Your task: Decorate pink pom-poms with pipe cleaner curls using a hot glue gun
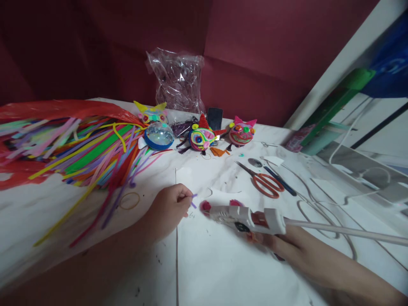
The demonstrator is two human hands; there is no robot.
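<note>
At ten o'clock, pipe cleaners fan over the table. Near centre, the left hand pinches a short purple pipe-cleaner piece; just below, tiny handwriting resembles "64". At three o'clock from it, the right hand grips a glue gun, its dark label illegible.

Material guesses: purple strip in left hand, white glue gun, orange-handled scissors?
Purple strip: matte, maybe pipe cleaner or paper; blur hides its texture.
Glue gun: likely hard plastic; smooth, moulded-looking white shell.
Scissors: blades probably metal, dark and thin; handles perhaps plastic-coated, going by their even orange colour.
</note>
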